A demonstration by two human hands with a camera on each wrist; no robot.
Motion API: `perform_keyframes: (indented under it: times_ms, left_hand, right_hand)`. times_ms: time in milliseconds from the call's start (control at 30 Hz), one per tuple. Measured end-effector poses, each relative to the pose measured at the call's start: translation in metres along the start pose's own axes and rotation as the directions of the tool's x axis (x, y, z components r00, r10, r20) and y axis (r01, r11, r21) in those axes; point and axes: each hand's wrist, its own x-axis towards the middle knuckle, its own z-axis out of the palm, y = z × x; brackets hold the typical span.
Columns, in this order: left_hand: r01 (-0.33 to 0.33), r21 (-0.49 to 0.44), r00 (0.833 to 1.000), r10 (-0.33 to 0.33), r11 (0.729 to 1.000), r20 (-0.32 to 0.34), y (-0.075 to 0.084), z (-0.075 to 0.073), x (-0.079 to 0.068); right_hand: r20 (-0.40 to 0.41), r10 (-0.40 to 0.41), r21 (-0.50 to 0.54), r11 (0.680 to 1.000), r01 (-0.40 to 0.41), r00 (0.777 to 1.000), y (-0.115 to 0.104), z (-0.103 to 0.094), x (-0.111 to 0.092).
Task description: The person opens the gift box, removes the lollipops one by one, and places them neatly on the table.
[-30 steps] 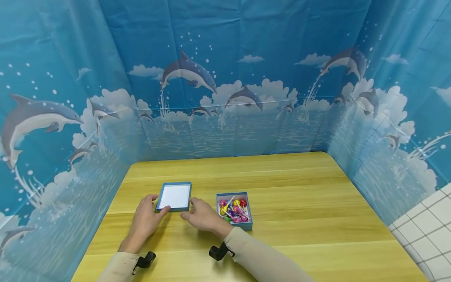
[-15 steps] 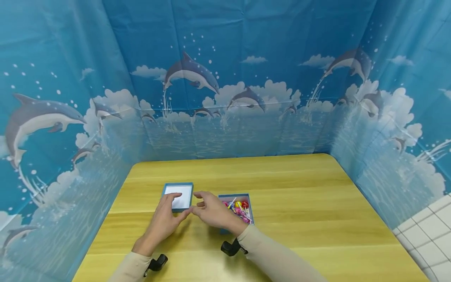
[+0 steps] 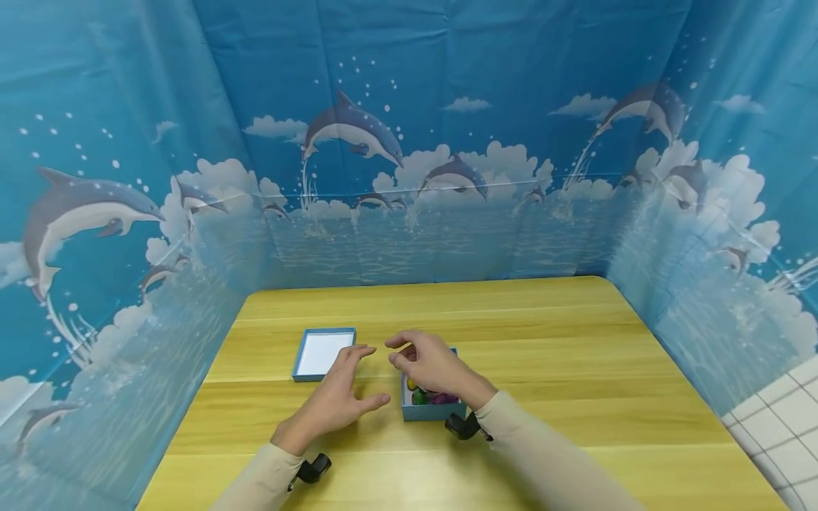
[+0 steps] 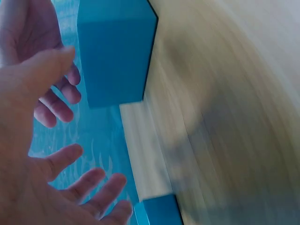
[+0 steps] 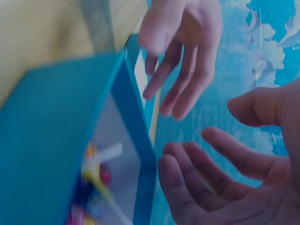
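Observation:
A blue square box point(image 3: 434, 412) holding several wrapped lollipops point(image 3: 420, 397) stands on the wooden table, partly covered by my right hand point(image 3: 434, 365) in the head view. That hand hovers above it, fingers loosely bent and holding nothing. To the left lies a shallow blue tray-like lid point(image 3: 315, 357) with a white inside. My left hand point(image 3: 335, 401) is off the table between lid and box, thumb and fingers spread apart, nothing in it. In the right wrist view the lollipop box point(image 5: 51, 126) is at left, blurred; both hands are apart from it.
Yellow wood-grain table point(image 3: 543, 341) surrounds the lid and box. A blue dolphin-print curtain point(image 3: 409, 241) hangs along the back and both sides. White tiles point(image 3: 792, 404) show at the far right. A small black camera is strapped to each wrist.
Both hands have moved right, away from the lid's near edge, and the right hand has come over the lollipop box. Lid and box stay in place on the table.

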Motion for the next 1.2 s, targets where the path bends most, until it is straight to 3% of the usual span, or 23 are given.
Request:
perform_keyframes:
  times_ms: [100,267,500,733,900,1200]
  left_hand:
    - [-0.02,-0.007,0.998,0.021,1.0,0.06,0.005,0.006,0.006]
    - [-0.064,-0.016,0.99,0.065,0.998,0.129,0.017,0.013,0.015]
    - [-0.125,-0.008,0.976,0.125,0.992,0.181,0.03,0.022,0.03]
    - [-0.098,-0.034,0.974,0.103,0.995,0.2,0.031,0.024,0.034]
    - [-0.086,-0.024,0.977,0.089,0.996,0.193,0.032,0.024,0.035]
    - [-0.068,-0.034,0.981,0.073,0.997,0.178,0.033,0.027,0.035]
  right_hand:
    - [0.023,-0.021,-0.073,0.997,0.023,1.0,0.007,-0.014,-0.002]
    - [0.146,-0.077,-0.197,0.975,0.105,0.986,0.015,-0.033,0.0]
    - [0.304,-0.127,-0.365,0.9,0.238,0.944,0.017,-0.046,0.007]
    - [0.438,-0.121,-0.406,0.857,0.317,0.891,0.019,-0.041,0.013]
    - [0.463,-0.114,-0.449,0.825,0.343,0.879,0.021,-0.037,0.015]
    - [0.469,-0.137,-0.43,0.828,0.361,0.873,0.03,-0.032,0.022]
